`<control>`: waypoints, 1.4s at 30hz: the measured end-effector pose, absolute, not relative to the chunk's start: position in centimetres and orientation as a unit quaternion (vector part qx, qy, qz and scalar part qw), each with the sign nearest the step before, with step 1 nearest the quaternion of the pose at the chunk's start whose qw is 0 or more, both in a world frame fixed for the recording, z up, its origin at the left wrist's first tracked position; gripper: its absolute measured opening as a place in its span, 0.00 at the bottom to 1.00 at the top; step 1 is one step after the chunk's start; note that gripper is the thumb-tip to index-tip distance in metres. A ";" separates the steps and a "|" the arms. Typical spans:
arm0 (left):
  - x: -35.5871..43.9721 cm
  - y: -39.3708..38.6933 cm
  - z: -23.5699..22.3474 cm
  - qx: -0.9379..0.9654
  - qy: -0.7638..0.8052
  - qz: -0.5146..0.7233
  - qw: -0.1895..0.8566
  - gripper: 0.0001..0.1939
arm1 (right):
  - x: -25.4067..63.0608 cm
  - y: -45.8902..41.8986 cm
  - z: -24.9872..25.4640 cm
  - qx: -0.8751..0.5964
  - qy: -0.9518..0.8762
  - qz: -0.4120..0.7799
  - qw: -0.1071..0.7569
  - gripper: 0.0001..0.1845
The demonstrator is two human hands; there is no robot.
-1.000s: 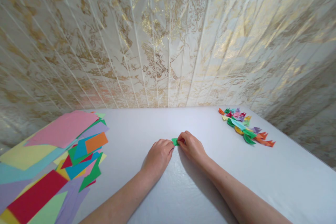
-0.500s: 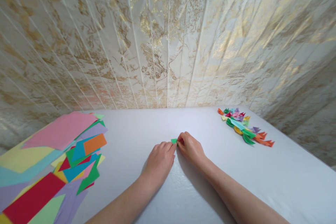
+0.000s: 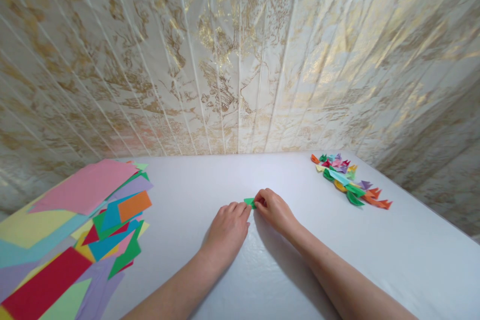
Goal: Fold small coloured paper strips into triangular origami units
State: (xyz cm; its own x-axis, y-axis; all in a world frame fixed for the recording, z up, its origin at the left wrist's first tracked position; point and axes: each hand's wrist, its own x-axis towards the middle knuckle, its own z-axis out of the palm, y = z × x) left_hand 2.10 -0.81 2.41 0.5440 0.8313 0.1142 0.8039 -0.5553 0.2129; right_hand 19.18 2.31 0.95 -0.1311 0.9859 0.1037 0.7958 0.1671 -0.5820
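Observation:
A small piece of green paper [image 3: 249,201] lies at the middle of the white table, mostly covered by my fingers. My left hand [image 3: 229,222] rests on the table with its fingers together, their tips pressing on the paper's near left side. My right hand [image 3: 273,208] has thumb and forefinger pinched on the paper's right end. Only a narrow green part shows between and beyond the hands, so its full folded shape is hidden.
On the left are large sheets of coloured paper [image 3: 90,185] and a pile of smaller cut pieces [image 3: 135,206]. Several folded paper figures [image 3: 339,177] lie at the far right. A gold-patterned curtain [image 3: 225,60] hangs behind the white table [image 3: 195,175].
My right hand has shifted very slightly to the right, and a little more of the green paper shows. My left hand stays nearly in place.

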 end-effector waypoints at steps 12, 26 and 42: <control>2.1 -1.4 2.5 0.875 0.466 0.106 0.081 0.18 | 18.3 1.9 1.8 -0.647 -0.714 0.163 0.214 0.05; 2.3 -1.3 2.2 0.875 0.470 0.094 0.062 0.18 | 17.8 1.9 1.8 -0.660 -0.721 0.126 0.169 0.06; 2.0 -1.2 1.6 0.880 0.462 0.105 0.043 0.19 | 20.5 3.0 1.5 -0.597 -0.672 0.297 0.321 0.03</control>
State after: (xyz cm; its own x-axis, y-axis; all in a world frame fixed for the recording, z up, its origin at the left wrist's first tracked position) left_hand 2.03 -1.22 1.64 0.5510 0.8220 0.1443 0.8039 -0.5692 0.1725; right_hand 20.53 3.00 1.48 -0.0802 0.9938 0.0767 0.6126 0.1099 -0.7827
